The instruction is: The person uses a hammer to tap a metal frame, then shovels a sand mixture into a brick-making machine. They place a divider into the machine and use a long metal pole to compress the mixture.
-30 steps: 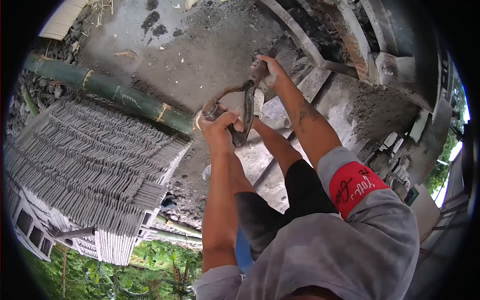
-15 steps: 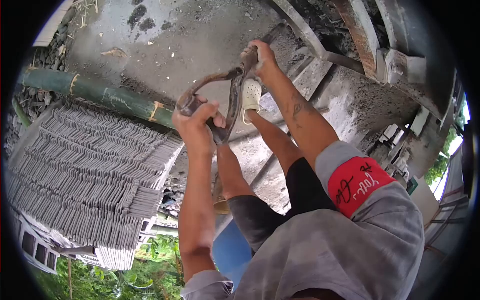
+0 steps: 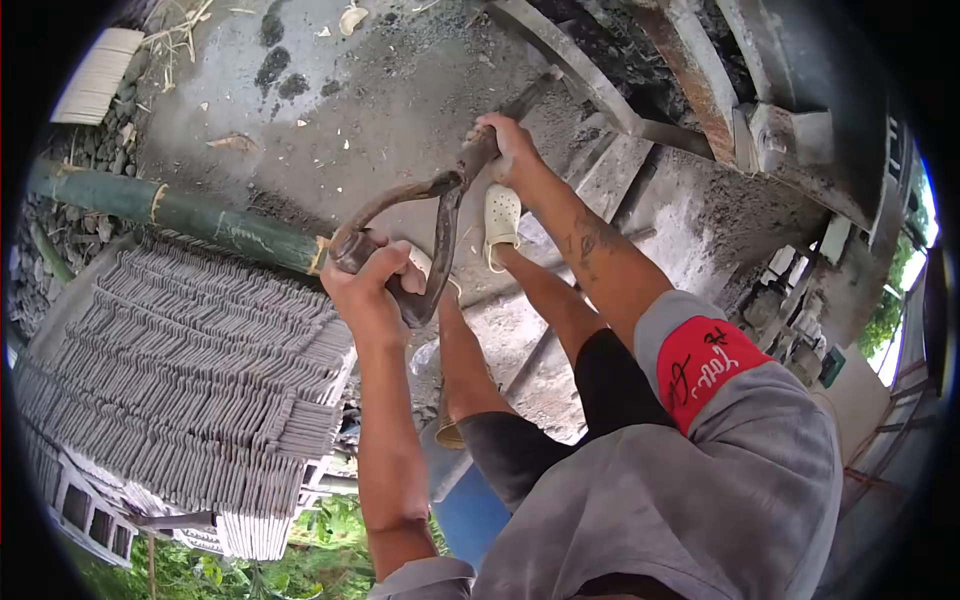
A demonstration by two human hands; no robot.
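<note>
My left hand (image 3: 372, 282) is wrapped round the crossbar of a worn, D-shaped handle that looks like a shovel's (image 3: 447, 215). Farther along, my right hand (image 3: 508, 148) is closed round its shaft, just past where the two arms of the handle join. From there the shaft slants toward the upper right, over grey ground; I cannot make out a blade at its end. Behind the handle are my feet in pale clogs (image 3: 502, 215), the left one mostly hidden by the handle and left hand.
Stacked thin grey slabs (image 3: 180, 360) fill the left, beside a thick green bamboo pole (image 3: 215, 225). Metal beams (image 3: 570, 60) stand at upper right near loose grey material (image 3: 760, 185). Something blue (image 3: 468, 515) lies behind my legs. Grey ground (image 3: 400, 110) stretches ahead.
The handle has shifted left and slightly down in the view with both hands still gripping it. My right hand is lower, and more of my left clog shows. The camera view has shifted slightly.
</note>
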